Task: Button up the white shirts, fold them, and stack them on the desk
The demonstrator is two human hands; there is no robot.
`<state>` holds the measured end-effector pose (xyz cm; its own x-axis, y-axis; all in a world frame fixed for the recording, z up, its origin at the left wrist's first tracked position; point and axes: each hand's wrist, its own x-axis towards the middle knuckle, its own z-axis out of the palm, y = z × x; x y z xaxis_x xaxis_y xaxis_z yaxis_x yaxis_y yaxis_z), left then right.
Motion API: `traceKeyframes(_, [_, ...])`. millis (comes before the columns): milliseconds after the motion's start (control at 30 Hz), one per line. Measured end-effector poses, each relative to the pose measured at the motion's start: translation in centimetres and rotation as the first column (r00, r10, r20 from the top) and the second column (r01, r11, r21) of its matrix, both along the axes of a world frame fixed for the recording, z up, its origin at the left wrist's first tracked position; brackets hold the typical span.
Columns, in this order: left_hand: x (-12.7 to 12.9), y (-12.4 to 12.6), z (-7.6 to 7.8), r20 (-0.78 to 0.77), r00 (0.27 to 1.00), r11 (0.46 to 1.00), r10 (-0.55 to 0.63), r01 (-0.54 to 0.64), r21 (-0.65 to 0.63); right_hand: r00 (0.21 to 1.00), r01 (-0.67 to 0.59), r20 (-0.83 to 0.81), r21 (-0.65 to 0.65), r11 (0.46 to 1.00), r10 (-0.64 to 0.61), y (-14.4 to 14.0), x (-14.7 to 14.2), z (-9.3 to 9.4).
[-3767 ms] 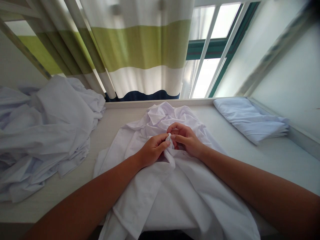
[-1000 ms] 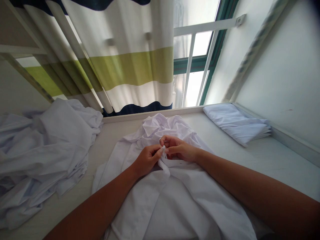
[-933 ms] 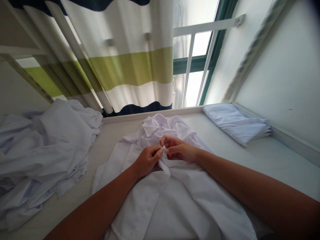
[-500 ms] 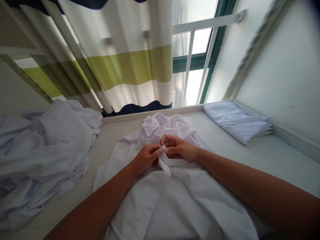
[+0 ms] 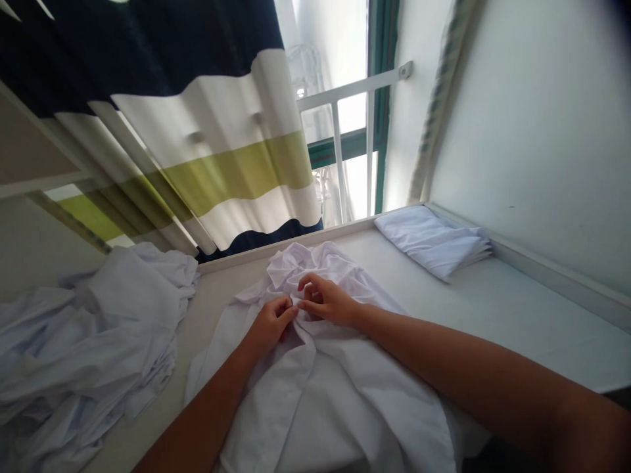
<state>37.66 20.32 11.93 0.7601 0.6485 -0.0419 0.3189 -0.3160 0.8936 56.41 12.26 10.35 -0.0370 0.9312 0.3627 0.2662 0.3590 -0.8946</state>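
A large white garment (image 5: 365, 374), perhaps a shirt, lies spread and rumpled in front of me, with its far end (image 5: 315, 256) bunched up. My left hand (image 5: 273, 322) is closed, pinching a fold near the garment's middle; the pinched bit is mostly hidden behind the fingers. Just to the right, my right hand (image 5: 328, 299) hovers over the same fold. Its index finger is lifted and bent, apart from the thumb, whose tip meets the left thumb. Nothing shows between the right fingers.
A heap of white cloth (image 5: 98, 341) lies at the left. Folded white cloth (image 5: 434, 240) sits at the far right beside the wall (image 5: 542, 131). The pale bed board (image 5: 532, 315) has a low raised edge. Beyond are a striped curtain (image 5: 236, 171) and a white railing (image 5: 355, 89).
My right fingers have parted from the pinched white fold, which they gripped together with the left hand before. The fold now sits lower. The view has tilted upward and turned right.
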Motion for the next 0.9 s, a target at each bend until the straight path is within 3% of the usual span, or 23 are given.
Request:
traceKeyframes(67, [-0.1,-0.1,1.1,-0.156,0.988,0.996,-0.018,0.031,0.083,0.947,0.138,0.276,0.114,0.984,-0.165,-0.3,0.4,0.7])
traceKeyframes(100, [-0.2,-0.4,1.7,-0.220,0.976,0.984,0.000,0.038,0.172,0.890,0.149,0.413,0.139,0.979,-0.194,-0.5,0.8,1.0])
traceKeyframes(167, [-0.6,-1.6,3.1,-0.322,0.944,0.923,0.077,0.055,0.382,0.775,0.090,0.621,0.074,0.993,-0.117,-0.7,1.7,1.5])
traceKeyframes(267, [-1.7,-4.7,4.7,-0.493,0.858,0.830,0.146,0.164,0.532,0.704,-0.024,0.696,-0.178,0.984,0.143,-0.8,3.3,2.0])
traceKeyframes(367, [-2.6,-7.9,4.9,-0.617,0.782,0.817,0.088,0.298,0.494,0.703,-0.121,0.612,-0.398,0.909,0.361,-0.9,4.7,2.5])
traceKeyframes(500, [-2.7,-9.5,4.4,-0.614,0.789,0.854,-0.029,0.339,0.395,0.699,-0.267,0.444,-0.566,0.780,0.561,-1.2,6.0,3.4])
traceKeyframes(600, [-2.0,-8.9,4.5,-0.517,0.853,0.918,-0.076,0.263,0.298,0.700,-0.285,0.405,-0.598,0.749,0.589,-1.3,6.6,3.7])
traceKeyframes(767, [-0.2,-8.3,4.5,-0.234,0.972,0.986,-0.032,0.068,0.149,0.739,-0.241,0.335,-0.679,0.693,0.585,-1.2,7.3,3.4])
traceKeyframes(900, [1.3,-7.9,3.6,-0.077,0.997,0.999,0.001,-0.005,-0.052,0.819,-0.241,0.255,-0.662,0.710,0.515,-1.2,7.7,3.4])
